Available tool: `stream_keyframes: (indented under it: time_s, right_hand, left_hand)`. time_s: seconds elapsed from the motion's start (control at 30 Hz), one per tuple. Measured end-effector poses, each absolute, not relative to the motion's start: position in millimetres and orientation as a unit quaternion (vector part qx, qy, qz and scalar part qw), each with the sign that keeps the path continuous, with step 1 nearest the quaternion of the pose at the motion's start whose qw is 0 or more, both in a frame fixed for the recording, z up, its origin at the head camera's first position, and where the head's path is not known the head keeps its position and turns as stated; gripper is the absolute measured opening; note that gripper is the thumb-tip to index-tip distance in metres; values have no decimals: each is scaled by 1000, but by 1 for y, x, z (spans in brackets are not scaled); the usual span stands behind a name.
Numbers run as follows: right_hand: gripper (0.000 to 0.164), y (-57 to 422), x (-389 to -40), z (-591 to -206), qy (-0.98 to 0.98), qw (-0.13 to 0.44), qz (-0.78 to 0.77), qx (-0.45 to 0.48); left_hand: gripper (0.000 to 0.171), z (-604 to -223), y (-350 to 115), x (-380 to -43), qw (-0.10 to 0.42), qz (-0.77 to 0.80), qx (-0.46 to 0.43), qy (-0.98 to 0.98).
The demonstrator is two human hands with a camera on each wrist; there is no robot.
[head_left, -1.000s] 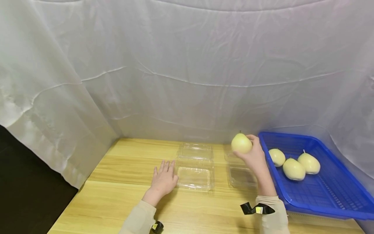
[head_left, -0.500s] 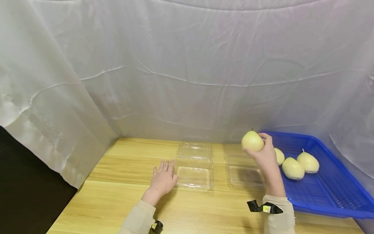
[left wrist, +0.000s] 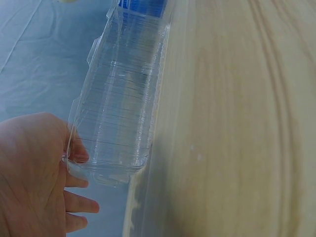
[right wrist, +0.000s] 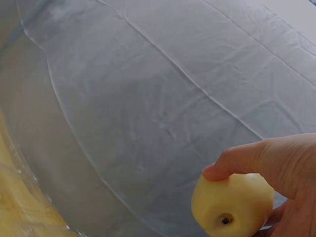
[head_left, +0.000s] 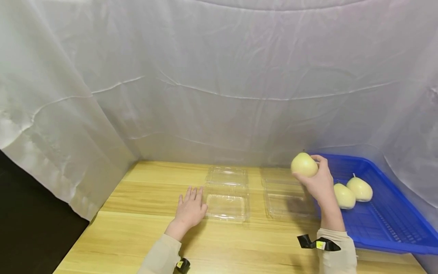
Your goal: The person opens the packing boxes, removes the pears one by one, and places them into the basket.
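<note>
My right hand (head_left: 321,182) grips a pale yellow pear (head_left: 303,164) with thumb and fingers, held in the air left of the blue basket. In the right wrist view the underside of the pear (right wrist: 232,207) faces the camera. My left hand (head_left: 190,211) lies with its fingers extended at the left side of a clear plastic clamshell box (head_left: 226,219). The left wrist view shows the thumb behind the clear wall of the box (left wrist: 116,98). A second clear box (head_left: 273,213), lid open too, sits to the right, partly below my right hand.
The blue plastic basket (head_left: 393,228) stands at the table's right side, with pears (head_left: 359,189) lying inside; two are visible. A wooden table (head_left: 137,236) lies under everything. Grey-white cloth (head_left: 219,76) hangs behind and at both sides.
My right hand has moved right with the pear, toward the basket, and now covers one of the pears there. My left hand has stayed in place beside the box.
</note>
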State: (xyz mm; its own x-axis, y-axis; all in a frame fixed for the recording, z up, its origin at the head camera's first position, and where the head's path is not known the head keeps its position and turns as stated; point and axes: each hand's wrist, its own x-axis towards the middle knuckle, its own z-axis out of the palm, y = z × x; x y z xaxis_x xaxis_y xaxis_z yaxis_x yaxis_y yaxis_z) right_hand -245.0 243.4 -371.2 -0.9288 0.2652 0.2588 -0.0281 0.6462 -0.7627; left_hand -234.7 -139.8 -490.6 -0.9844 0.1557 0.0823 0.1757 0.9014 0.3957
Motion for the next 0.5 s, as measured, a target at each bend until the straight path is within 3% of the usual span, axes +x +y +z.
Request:
stream_keyframes:
  time_s: [0.5]
  right_hand:
    - [90, 272, -234, -360, -900, 185, 388, -68]
  left_hand:
    - [61, -492, -141, -234, 21, -209, -86, -974]
